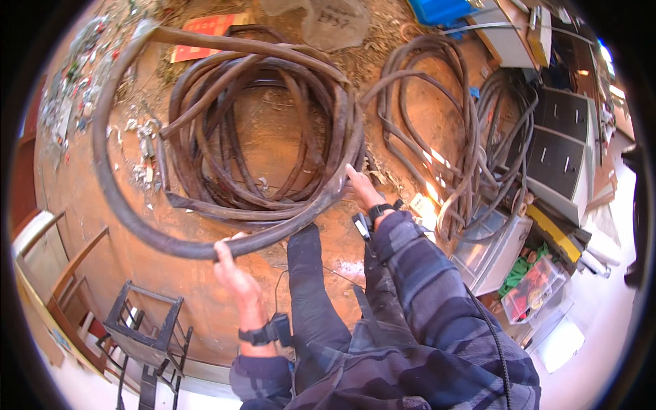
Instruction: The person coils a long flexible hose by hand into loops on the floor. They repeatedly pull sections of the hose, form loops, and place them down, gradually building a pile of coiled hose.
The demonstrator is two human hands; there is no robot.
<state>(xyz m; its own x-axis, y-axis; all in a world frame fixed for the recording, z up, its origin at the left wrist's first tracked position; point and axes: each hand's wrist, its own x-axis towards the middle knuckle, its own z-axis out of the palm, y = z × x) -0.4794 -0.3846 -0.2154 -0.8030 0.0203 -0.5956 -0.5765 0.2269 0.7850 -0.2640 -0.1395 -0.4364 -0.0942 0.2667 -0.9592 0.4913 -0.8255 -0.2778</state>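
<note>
A big coil of thick brown cable or hose (328, 133) lies on the floor before me, its turns loosely stacked. One wide outer loop (118, 200) swings out to the left, raised toward me along its near side. My left hand (238, 282) grips that loop at its near edge, thumb on top. My right hand (363, 187) holds the same loop at the coil's right side; its fingers are partly hidden behind the cable. A strapped device sits on each wrist.
More cable coils (464, 154) lie to the right beside dark-fronted drawers (553, 159) and plastic bins (533, 289). Scraps (77, 87) litter the left floor. A black metal stool frame (143, 312) stands at lower left. A red printed sheet (197, 31) and plastic bag (335, 25) lie beyond the coil.
</note>
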